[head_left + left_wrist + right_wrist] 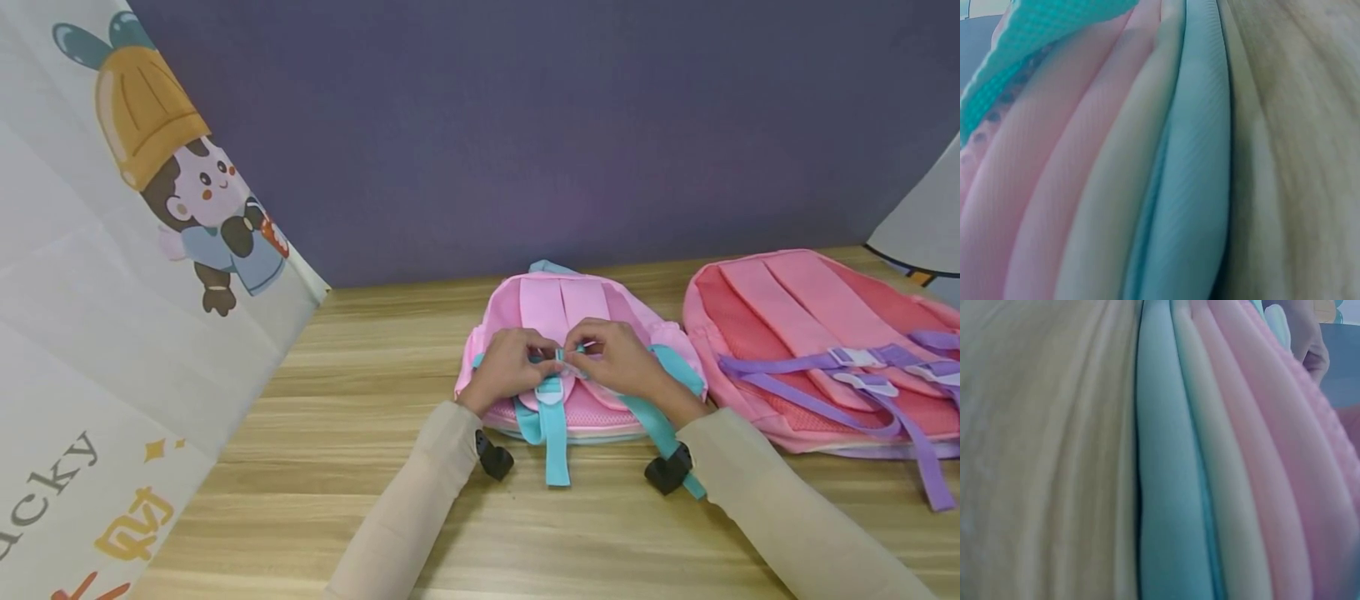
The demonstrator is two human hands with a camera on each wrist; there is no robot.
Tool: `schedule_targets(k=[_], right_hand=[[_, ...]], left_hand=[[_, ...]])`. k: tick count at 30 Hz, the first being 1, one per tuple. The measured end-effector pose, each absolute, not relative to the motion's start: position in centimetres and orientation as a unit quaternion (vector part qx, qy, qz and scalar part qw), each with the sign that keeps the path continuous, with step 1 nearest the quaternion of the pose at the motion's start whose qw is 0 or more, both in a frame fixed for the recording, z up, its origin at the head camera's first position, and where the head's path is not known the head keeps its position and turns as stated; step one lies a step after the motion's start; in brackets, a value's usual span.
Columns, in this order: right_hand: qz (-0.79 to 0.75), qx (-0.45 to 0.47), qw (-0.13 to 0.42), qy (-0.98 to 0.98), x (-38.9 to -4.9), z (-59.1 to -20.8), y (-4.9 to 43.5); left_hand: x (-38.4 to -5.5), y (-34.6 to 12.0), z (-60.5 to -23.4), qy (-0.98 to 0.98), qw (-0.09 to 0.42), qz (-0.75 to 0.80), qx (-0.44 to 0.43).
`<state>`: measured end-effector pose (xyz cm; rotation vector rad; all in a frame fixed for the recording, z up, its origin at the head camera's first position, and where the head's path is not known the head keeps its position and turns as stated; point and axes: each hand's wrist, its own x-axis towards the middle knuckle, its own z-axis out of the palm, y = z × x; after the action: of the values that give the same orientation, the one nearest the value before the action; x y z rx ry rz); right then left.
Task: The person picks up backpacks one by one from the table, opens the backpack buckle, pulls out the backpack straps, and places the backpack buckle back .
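A small pink backpack (542,304) lies on the wooden table with its shoulder straps facing up. Over its middle, my left hand (508,362) and right hand (618,360) meet, fingers curled and thumbs close together. Between them they pinch a teal strap with a pale buckle (560,356); the fingers hide most of it. Below the left hand hangs a loose teal strap end (557,446) with a white adjuster (550,392). Another teal strap (651,419) runs under the right wrist. Both wrist views show mainly the backpack's layered edge (1191,150), the right one also a blurred hand (1310,344).
To the right, a larger coral-pink backpack (772,292) with purple straps (802,364) and white buckles lies against the pink one. Behind the table (337,417) stands a dark panel (540,133). A white printed sheet (90,275) covers the left side.
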<state>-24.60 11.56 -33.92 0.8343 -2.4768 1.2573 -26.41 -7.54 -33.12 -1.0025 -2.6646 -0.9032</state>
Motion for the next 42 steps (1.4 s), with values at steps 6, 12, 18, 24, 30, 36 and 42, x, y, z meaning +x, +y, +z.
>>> schedule_targets(k=[6, 12, 18, 24, 30, 36, 42], right_hand=[[0.441, 0.275, 0.115, -0.846, -24.56, -34.05, 11.58], [0.448, 0.28, 0.107, -0.842, -24.5, -33.92, 11.55], [0.43, 0.284, 0.098, -0.852, -24.35, -33.73, 11.57], [0.413, 0.291, 0.115, -0.855, -24.36, -33.87, 11.51], [0.423, 0.28, 0.146, -0.849, -24.59, -34.13, 11.32], [0.433, 0.26, 0.146, -0.85, -24.53, -34.03, 11.27], [0.427, 0.254, 0.144, -0.856, -24.44, -33.94, 11.24]], left_hand=[[-26.43, -7.51, -33.2, -0.888, 0.075, -0.305, -0.334], [-26.42, -7.54, -33.19, -0.89, 0.076, -0.299, -0.336], [-26.4, -7.58, -33.2, -0.888, 0.081, -0.298, -0.342], [-26.46, -7.59, -33.24, -0.886, 0.082, -0.298, -0.347], [-26.39, -7.68, -33.24, -0.885, 0.073, -0.313, -0.337], [-26.38, -7.62, -33.16, -0.884, 0.06, -0.331, -0.325], [-26.4, -7.55, -33.1, -0.884, 0.06, -0.329, -0.327]])
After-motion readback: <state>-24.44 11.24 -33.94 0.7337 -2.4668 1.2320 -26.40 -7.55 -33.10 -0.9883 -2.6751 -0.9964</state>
